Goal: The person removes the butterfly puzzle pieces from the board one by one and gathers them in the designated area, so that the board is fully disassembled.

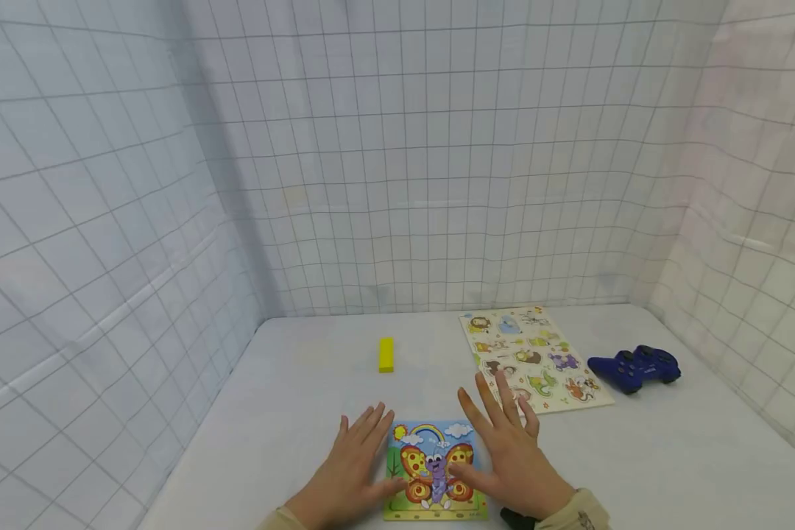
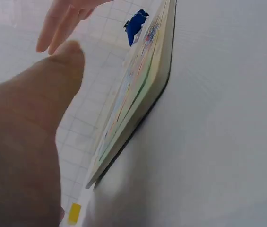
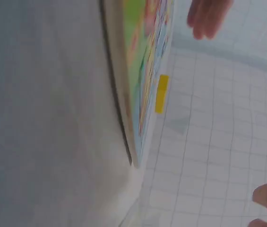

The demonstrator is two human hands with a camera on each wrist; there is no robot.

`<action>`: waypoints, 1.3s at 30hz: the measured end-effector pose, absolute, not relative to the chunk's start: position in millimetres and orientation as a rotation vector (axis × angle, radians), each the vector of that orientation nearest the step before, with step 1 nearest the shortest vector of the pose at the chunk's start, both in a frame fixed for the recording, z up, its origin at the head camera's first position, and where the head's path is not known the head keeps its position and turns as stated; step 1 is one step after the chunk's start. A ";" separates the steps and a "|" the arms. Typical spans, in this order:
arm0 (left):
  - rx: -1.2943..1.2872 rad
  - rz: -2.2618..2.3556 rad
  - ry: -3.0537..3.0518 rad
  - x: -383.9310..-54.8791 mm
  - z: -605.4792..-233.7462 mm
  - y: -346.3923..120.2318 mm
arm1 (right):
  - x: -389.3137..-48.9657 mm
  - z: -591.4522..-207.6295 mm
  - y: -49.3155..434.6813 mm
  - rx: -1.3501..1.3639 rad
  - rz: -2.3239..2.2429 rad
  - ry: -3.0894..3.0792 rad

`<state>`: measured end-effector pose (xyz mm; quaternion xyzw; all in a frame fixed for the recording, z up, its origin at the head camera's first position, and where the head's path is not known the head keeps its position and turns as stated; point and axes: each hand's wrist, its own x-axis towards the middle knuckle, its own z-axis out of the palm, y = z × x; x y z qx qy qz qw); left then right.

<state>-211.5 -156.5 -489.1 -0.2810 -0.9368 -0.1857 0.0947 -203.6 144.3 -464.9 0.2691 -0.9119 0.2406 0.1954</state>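
Observation:
A small square butterfly picture puzzle point(image 1: 437, 464) lies flat on the white table at the front, its picture facing up. My left hand point(image 1: 351, 464) is at its left side, fingers straight, with the thumb reaching over the picture's edge. On the opposite side my right hand point(image 1: 510, 449) has its fingers spread, the thumb over the butterfly's right wing. In the left wrist view the puzzle board point(image 2: 157, 75) shows its pale edge, and the left thumb point(image 2: 43, 94) appears apart from it. Neither hand grips anything.
Behind the puzzle stands a yellow block point(image 1: 386, 355). A larger animal puzzle board point(image 1: 536, 361) lies at the back right, with a blue game controller point(image 1: 636, 368) beside it. A dark object point(image 1: 518, 519) sits partly hidden under the right wrist. Grid-patterned cloth walls point(image 1: 424, 162) surround the table.

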 end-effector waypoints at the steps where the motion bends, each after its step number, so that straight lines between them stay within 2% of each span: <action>1: -0.822 -0.622 -2.811 -213.3 -490.1 -156.1 | -203.5 -464.5 142.2 0.743 0.856 -2.573; 5: -0.806 -0.808 -2.876 -218.4 -491.3 -155.9 | -205.0 -463.1 132.5 0.601 1.706 -2.480; 7: -0.828 -0.792 -2.878 -220.0 -492.4 -155.7 | -207.0 -466.1 127.3 0.483 1.940 -2.407; 9: -0.845 -0.743 -2.872 -221.1 -494.2 -155.6 | -208.6 -472.1 125.0 0.511 1.855 -2.465; 14: -0.853 -0.649 -2.845 -221.6 -496.1 -153.8 | -210.9 -487.7 130.9 0.897 1.006 -2.755; 16: -0.855 -0.631 -2.819 -221.2 -496.2 -153.2 | -210.1 -489.8 133.8 1.004 0.881 -2.842; 26: -0.767 -0.504 -2.743 -216.8 -490.3 -148.3 | -205.9 -484.8 132.6 1.132 0.847 -2.931; 39: -0.592 -0.481 -2.737 -222.5 -489.8 -133.4 | -203.7 -486.7 123.6 1.051 0.688 -3.031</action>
